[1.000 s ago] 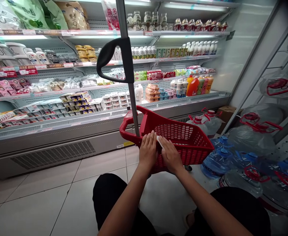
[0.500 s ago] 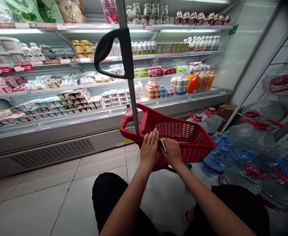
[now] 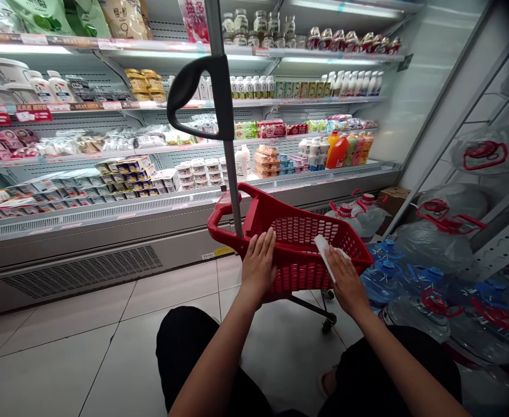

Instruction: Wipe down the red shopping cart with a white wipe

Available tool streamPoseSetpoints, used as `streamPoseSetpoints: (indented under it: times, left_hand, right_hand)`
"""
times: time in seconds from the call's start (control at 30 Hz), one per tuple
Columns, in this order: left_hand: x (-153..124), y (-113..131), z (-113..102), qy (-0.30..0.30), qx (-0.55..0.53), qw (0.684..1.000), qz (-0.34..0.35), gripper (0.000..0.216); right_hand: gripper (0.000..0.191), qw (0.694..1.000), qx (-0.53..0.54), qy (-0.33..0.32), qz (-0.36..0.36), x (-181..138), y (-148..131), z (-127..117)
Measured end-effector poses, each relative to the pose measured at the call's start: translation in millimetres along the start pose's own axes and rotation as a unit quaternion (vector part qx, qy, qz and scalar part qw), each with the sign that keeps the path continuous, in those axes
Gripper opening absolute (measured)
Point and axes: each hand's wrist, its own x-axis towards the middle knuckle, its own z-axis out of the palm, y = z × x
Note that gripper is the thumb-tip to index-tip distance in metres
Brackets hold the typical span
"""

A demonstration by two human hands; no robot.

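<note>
A red wheeled shopping basket (image 3: 297, 231) stands on the tiled floor in front of me, with a grey pole and black handle (image 3: 219, 98) rising from its near left corner. My left hand (image 3: 259, 262) lies flat on the basket's near rim, fingers together. My right hand (image 3: 346, 278) presses a white wipe (image 3: 323, 255) against the basket's right side rim. My knees in black trousers show at the bottom.
A long refrigerated shelf unit (image 3: 150, 145) with dairy packs, bottles and orange juice (image 3: 336, 152) runs behind the basket. Several large water jugs (image 3: 414, 289) with red handles crowd the floor at the right. Pale floor tiles (image 3: 84, 341) spread to the left.
My right hand with the white wipe slid from the near rim beside my left hand out along the basket's right side. The left hand stayed on the rim.
</note>
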Motion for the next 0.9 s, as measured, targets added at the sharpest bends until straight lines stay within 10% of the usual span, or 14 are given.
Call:
streamPoseSetpoints:
  times: [0.37,0.73,0.9]
  left_hand:
    - [5.8,1.2,-0.4,-0.002,0.016,1.000,0.005,0.096]
    - [2.8,-16.2,-1.3,0.010,0.006,0.999,-0.044,0.088]
    - [6.8,-0.7,12.3,-0.008,-0.002,0.999,-0.041,0.087]
  right_hand:
    - [0.084,0.993,0.057,-0.015,-0.097,63.1,-106.6,14.1]
    - [0.079,0.999,-0.001,-0.003,-0.034,-1.2,-0.3,-0.7]
    - [0.074,1.000,0.017,0.001,-0.013,22.8,-41.2,13.5]
